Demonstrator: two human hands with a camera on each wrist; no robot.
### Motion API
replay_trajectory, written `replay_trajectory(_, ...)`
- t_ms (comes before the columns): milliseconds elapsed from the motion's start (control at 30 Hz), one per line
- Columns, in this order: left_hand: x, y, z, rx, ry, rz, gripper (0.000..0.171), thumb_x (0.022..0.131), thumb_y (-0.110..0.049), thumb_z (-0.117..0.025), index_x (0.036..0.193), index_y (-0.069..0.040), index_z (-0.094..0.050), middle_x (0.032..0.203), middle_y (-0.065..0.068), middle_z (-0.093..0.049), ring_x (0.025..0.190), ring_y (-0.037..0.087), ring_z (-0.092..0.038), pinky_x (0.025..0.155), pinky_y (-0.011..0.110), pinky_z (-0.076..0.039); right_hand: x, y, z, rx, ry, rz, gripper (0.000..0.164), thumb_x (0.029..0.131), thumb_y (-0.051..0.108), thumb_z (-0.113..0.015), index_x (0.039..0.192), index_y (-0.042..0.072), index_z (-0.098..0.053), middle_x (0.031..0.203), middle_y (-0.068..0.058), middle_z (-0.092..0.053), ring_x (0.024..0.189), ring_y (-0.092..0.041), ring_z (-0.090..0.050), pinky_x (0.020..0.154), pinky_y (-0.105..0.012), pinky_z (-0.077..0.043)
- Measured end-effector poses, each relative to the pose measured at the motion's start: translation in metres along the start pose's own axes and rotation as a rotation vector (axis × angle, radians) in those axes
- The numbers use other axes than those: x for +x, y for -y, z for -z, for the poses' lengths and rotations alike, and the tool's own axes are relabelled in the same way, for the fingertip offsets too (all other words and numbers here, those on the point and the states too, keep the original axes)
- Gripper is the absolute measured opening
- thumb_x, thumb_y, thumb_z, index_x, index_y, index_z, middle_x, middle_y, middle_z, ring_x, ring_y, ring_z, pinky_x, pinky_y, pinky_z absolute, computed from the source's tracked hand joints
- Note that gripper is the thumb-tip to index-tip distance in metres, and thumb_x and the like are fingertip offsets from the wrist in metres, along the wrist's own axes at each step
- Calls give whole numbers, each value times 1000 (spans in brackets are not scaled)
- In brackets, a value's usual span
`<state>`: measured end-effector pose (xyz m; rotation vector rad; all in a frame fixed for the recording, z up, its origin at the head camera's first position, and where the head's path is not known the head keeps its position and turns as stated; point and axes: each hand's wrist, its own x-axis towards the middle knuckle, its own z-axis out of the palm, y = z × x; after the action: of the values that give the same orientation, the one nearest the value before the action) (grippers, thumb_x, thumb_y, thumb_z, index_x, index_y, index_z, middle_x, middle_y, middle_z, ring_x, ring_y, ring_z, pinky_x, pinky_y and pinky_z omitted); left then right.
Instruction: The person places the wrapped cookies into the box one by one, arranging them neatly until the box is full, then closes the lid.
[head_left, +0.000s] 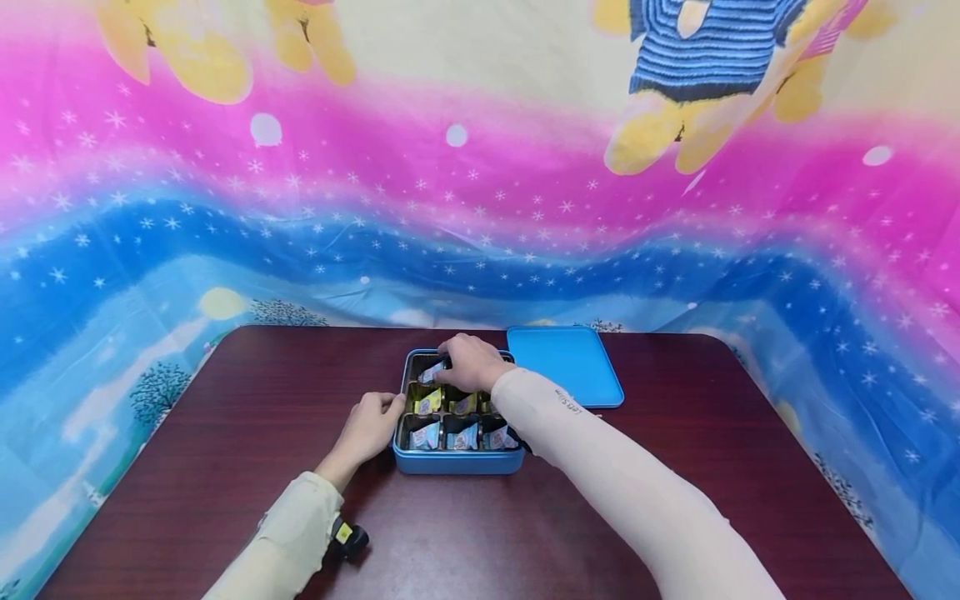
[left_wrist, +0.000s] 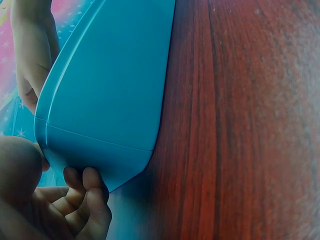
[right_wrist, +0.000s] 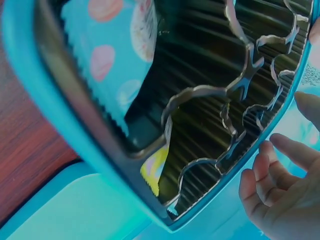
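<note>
A blue tin [head_left: 459, 463] with a dark divided tray stands on the table, wrapped candies in its compartments. My left hand [head_left: 369, 427] grips its left side. In the left wrist view the thumb lies at the rim and bent fingers [left_wrist: 95, 192] press against the outer wall. Over the back row reaches my right hand [head_left: 471, 363], its thumb close to a pale candy [head_left: 431, 372] in the back left compartment. The right wrist view shows loosely bent fingers [right_wrist: 272, 175] by the rim, with nothing seen between them. Yellow candies [head_left: 428, 402] lie in the middle row, blue ones [head_left: 462, 437] in front.
A flat blue lid [head_left: 566, 367] lies right of the tin towards the back of the dark red table [head_left: 285, 383]. A patterned cloth [head_left: 450, 208] hangs behind the table. A small black device [head_left: 349, 537] sits at my left wrist.
</note>
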<state>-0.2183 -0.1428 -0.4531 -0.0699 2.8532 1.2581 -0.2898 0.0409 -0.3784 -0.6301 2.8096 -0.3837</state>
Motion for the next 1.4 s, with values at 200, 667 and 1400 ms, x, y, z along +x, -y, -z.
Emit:
replay_trajectory(200,1,1,-1,-1,3,4,45,105,-29,-46,126,4,-67,119,19,-72,106,25,-66,94,48,-53,-2,-6,4,16,-6,22,46,99,36,-65,139,13,-62,137,-5,-65,104,-20,-69,86,-39,-57)
replay_trajectory(667,0,1,-2,2,2,17,45,105,-29,-47,127,4,-67,118,18,-73,106,24,-66,93,47,-53,-9,-16,11,28,-25,33,39,100,36,-63,133,15,-66,135,-3,-67,114,-20,-67,91,-41,-56)
replay_trajectory(1400,-1,1,0,-14,3,-9,44,104,-28,-48,126,6,-67,119,21,-72,107,27,-67,94,49,-54,-15,-41,18,70,-68,-6,37,100,33,-64,130,12,-67,127,-7,-69,114,-23,-66,95,-44,-55)
